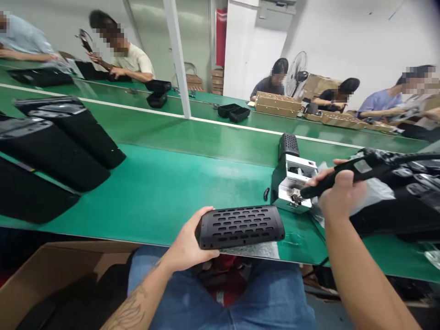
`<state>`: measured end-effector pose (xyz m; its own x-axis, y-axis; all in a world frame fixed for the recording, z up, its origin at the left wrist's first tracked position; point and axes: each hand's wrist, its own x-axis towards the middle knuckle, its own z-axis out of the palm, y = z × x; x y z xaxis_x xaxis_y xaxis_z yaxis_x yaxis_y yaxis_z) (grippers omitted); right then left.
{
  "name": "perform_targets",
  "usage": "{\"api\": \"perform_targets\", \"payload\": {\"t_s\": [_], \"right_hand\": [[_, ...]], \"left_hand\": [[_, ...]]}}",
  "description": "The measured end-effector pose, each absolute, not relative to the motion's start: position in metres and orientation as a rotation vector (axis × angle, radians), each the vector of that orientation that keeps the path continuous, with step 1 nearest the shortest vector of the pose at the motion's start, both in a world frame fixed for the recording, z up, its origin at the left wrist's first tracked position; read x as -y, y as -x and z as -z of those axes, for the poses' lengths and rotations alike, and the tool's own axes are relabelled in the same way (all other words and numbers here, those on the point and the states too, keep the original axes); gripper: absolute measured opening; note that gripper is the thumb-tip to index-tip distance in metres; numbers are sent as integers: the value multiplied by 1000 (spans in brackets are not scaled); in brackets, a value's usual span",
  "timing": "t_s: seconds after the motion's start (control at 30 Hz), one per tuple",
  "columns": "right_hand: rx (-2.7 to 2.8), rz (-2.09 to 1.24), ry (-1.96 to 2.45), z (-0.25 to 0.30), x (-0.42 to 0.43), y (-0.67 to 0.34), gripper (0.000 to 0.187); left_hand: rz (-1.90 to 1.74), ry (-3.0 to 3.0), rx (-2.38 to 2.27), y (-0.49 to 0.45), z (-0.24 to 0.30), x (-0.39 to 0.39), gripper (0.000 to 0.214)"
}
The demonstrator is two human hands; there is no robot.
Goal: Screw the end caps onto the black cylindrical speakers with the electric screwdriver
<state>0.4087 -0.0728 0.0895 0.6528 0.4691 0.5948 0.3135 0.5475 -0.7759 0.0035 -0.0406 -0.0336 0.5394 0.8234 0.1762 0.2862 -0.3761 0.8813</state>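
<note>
The left grip (pixel 187 240) clenches a black perforated rectangular housing (pixel 240 227) steadied against the green desk (pixel 154 197) edge; the right grip (pixel 340 192) clenches a slim black handle (pixel 330 181) just beside a white metal fixture (pixel 292 183).

I can read no text or numbers from here; the small label (pixel 312 163) on the silver bench machine (pixel 290 190) is too tiny to make out.

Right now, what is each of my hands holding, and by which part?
Your left hand grips one end of a black perforated housing. Your right hand holds a black corded handheld tool around its body.
</note>
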Motion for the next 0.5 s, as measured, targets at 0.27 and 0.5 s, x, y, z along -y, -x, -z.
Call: {"api": "perform_targets", "payload": {"t_s": [0.27,0.5], "right_hand": [[980,-93,1034,-69,68,-414,42],[996,-105,960,-86,101,-404,59]], "left_hand": [[-722,-1990,-849,-20,37,47,109],[-851,-2064,-781,-23,59,55,117]]}}
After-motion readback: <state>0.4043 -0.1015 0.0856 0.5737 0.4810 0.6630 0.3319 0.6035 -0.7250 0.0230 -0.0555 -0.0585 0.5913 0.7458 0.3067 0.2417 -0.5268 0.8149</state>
